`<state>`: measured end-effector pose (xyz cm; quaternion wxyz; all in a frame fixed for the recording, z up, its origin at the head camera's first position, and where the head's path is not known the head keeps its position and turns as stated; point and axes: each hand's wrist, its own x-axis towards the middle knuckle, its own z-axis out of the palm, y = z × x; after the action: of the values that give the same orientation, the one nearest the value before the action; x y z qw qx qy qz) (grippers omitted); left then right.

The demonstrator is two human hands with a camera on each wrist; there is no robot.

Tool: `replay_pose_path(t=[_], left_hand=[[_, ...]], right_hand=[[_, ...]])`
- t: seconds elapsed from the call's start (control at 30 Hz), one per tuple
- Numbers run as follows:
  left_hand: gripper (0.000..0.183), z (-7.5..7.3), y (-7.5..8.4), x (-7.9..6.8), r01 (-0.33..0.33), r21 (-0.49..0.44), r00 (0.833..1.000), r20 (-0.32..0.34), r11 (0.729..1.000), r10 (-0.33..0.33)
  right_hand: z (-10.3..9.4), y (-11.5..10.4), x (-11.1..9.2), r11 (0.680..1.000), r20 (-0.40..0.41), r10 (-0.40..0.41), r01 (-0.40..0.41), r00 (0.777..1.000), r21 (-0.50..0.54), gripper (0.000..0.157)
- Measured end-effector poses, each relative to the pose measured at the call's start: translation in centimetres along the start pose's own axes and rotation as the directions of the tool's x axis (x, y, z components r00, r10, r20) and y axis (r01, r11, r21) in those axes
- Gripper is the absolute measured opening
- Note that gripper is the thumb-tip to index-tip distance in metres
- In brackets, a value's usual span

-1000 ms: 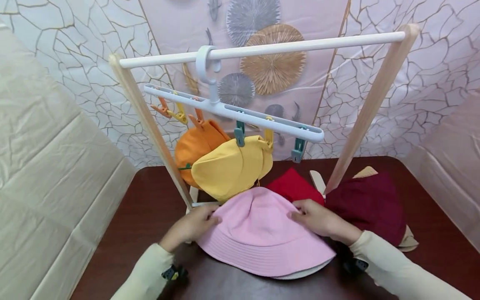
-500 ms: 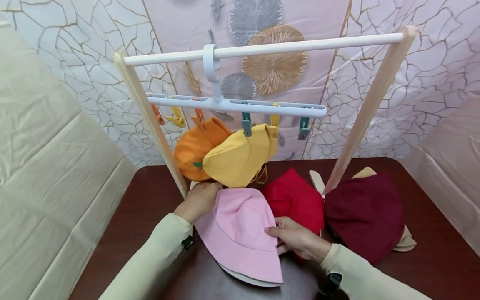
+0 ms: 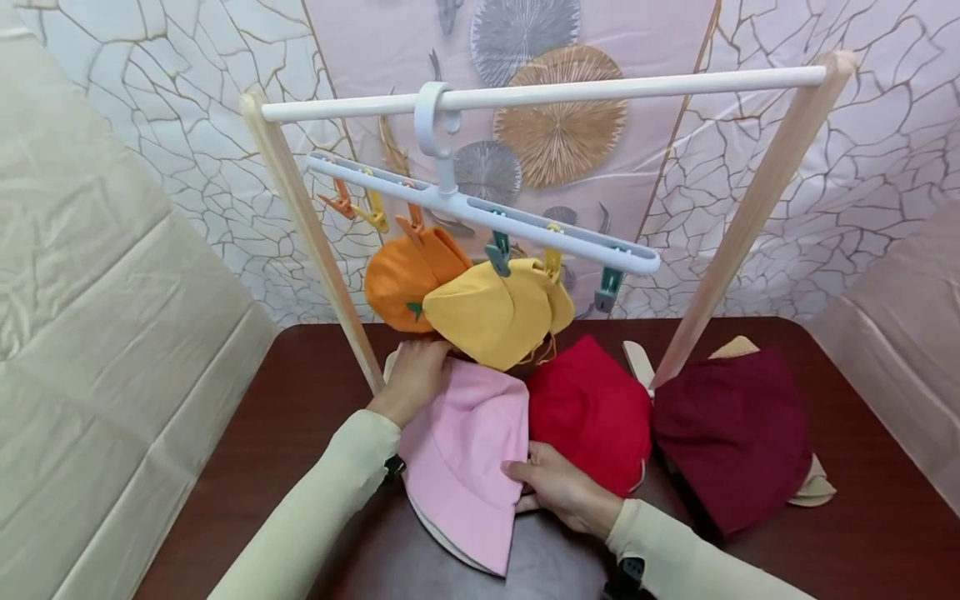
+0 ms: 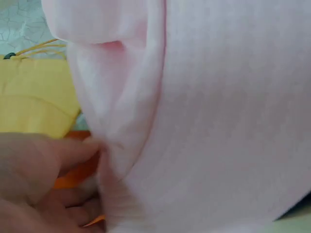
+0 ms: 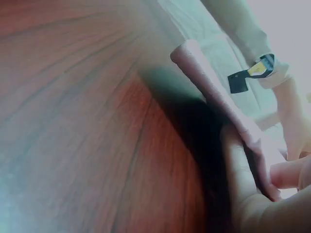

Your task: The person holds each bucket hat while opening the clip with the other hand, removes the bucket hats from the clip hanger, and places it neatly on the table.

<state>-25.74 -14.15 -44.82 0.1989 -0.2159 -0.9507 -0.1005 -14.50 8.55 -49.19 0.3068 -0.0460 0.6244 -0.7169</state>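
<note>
A pink bucket hat (image 3: 468, 450) is held between both hands above the table, its brim turned toward the lower left. My left hand (image 3: 418, 375) grips its far left edge, just under the hanging hats; the left wrist view shows thumb and fingers pinching the pink cloth (image 4: 218, 111). At the hat's right side my right hand (image 3: 558, 487) pinches the edge, thumb on top and fingers beneath, as the right wrist view also shows. Above hang an orange hat (image 3: 408, 279) and a yellow hat (image 3: 495, 312), clipped to a pale blue hanger (image 3: 480, 212).
The hanger hooks over the white bar (image 3: 600, 93) of a wooden rack. Free clips, including a green one (image 3: 609, 290), dangle from it. A red hat (image 3: 592, 417) and a maroon hat (image 3: 738, 437) lie on the dark table (image 3: 247, 467) to the right.
Both hands have turned the pink hat, its brim swinging from facing me toward the lower left. The left hand has moved farther back, the right hand left and nearer. The hanger has swung.
</note>
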Motion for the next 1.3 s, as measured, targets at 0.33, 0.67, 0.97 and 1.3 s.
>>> replay_pose_path(t=[0.33, 0.67, 0.97, 1.3], left_hand=[[0.088, -2.7, 3.8, -4.0, 0.29, 0.102, 0.831, 0.466, 0.952, -0.303], [0.092, -0.5, 2.1, -4.2, 0.293, 0.002, 0.745, 0.626, 0.956, -0.23], [0.094, 1.5, 0.8, -3.8, 0.187, -0.05, 0.786, 0.607, 0.981, -0.119], [0.082, 2.1, -0.5, -2.6, 0.093, -0.061, 0.763, 0.645, 0.994, -0.032]], right_hand=[[0.2, -0.8, 1.1, 0.995, -0.058, -0.072, 0.076, 0.996, 0.065, 0.038], [0.2, -1.5, -0.2, 0.996, -0.101, -0.082, 0.077, 0.992, -0.05, 0.047], [0.1, -3.1, -2.8, 0.279, 0.043, -0.505, 0.21, 0.862, -0.937, 0.065], [1.3, -2.2, -1.9, -0.1, 0.263, -0.201, 0.247, 0.944, -0.964, 0.058]])
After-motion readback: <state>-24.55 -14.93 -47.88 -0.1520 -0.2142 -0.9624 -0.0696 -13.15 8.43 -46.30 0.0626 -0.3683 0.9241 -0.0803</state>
